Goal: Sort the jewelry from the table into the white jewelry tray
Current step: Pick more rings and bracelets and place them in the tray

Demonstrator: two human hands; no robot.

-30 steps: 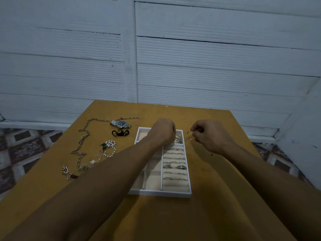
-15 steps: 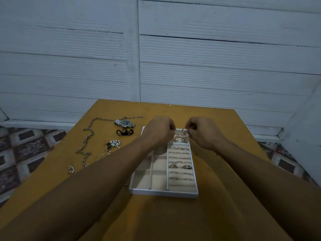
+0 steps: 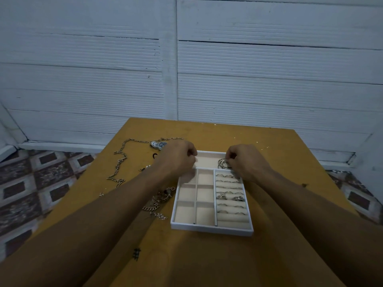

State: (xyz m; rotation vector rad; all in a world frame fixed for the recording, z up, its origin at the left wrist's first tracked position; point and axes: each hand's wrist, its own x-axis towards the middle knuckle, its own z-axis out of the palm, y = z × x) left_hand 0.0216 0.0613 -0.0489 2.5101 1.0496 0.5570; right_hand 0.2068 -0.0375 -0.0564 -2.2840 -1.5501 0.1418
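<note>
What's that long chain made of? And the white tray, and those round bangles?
The long chain looks like metal, pale gold and shiny, since its links glint. The white jewelry tray seems to be smooth hard plastic or painted wood, lined with soft beige fabric, perhaps velvet. The bangles look like thin silvery metal that catches the light.

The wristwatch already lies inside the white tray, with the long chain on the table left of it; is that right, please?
Not quite: the head view shows the wristwatch on the table, outside the white tray, beyond the left hand. The long chain is indeed on the table left of the tray.
</note>
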